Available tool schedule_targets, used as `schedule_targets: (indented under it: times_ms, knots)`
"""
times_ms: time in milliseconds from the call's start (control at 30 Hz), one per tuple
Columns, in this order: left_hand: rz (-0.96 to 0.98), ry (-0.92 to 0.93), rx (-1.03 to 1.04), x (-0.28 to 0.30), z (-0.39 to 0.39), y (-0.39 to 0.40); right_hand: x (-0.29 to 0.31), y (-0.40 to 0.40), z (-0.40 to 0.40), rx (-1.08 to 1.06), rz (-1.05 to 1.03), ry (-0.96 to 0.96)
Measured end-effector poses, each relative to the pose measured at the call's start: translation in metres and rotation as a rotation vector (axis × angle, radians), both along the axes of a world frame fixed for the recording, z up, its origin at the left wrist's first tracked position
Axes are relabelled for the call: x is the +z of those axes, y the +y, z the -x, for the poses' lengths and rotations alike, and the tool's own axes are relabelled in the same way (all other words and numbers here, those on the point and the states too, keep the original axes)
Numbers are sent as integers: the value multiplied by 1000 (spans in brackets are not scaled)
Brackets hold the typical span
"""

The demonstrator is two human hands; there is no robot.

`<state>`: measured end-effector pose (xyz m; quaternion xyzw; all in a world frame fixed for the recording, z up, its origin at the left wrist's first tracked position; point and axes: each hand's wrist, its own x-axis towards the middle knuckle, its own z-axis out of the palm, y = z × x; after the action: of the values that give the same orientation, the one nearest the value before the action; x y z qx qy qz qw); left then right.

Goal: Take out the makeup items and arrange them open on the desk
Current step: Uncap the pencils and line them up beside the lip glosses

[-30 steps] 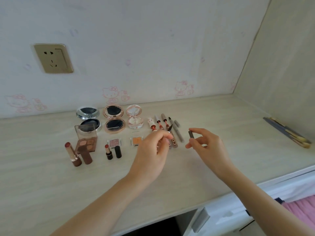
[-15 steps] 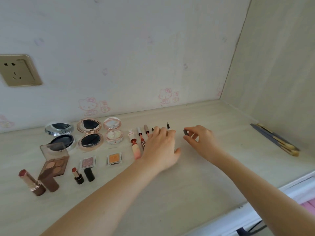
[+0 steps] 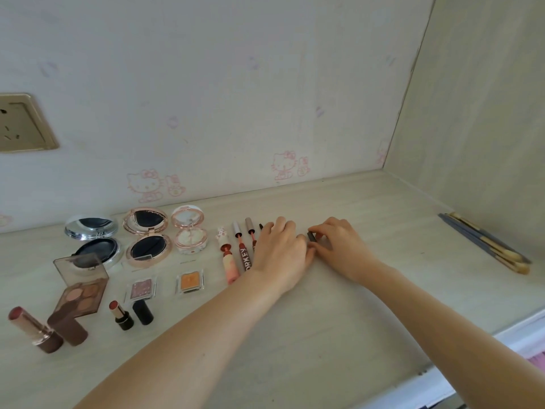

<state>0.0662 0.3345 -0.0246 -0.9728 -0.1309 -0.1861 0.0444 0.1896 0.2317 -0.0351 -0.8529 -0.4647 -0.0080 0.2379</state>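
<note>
Makeup items are being laid out uncapped across the desk (image 3: 339, 305): compacts (image 3: 149, 242), palette (image 3: 81, 290), lipsticks (image 3: 35, 329), lip tubes (image 3: 244, 255) left of centre. A small dark cap (image 3: 311, 236) is being pinched by the right hand (image 3: 343, 249) at mid-frame; the left hand (image 3: 281, 253) is being rested, fingers bent, over the liner (hidden). Arrangement is judged nearly finished.

The wall (image 3: 236, 98) is pale white with faint pink cartoon-cat prints; its socket plate (image 3: 23, 125) is gold. The desk (image 3: 324, 320) shows light wood grain. 2 compacts (image 3: 146, 234) are rose-gold with black insides, another silver compact (image 3: 93, 240) likewise. The square pan (image 3: 190, 281) is orange. The eyeshadow palette (image 3: 81, 293) holds 4 brown-pink shades.
</note>
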Motion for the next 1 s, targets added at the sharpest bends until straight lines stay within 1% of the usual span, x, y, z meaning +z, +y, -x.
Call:
schedule_targets:
  times_ms: [100, 233, 367, 500, 667, 1000]
  knots:
    - [11, -80, -41, 1, 10, -1, -1, -1, 1, 9, 9, -27]
    - [75, -71, -89, -5, 28, 2, -4, -2, 1, 28, 1, -46]
    - [81, -62, -113, -8, 37, 3, -5, -3, -1, 53, 22, -52]
    - [88, -70, -121, -7, 35, 1, -5, -4, -3, 81, 65, -61]
    - [108, -51, -116, -8, 32, 1, -4, -1, -5, 116, 55, -56]
    - [97, -77, -87, -7, 31, 8, 0, 34, 0, 144, 90, -15]
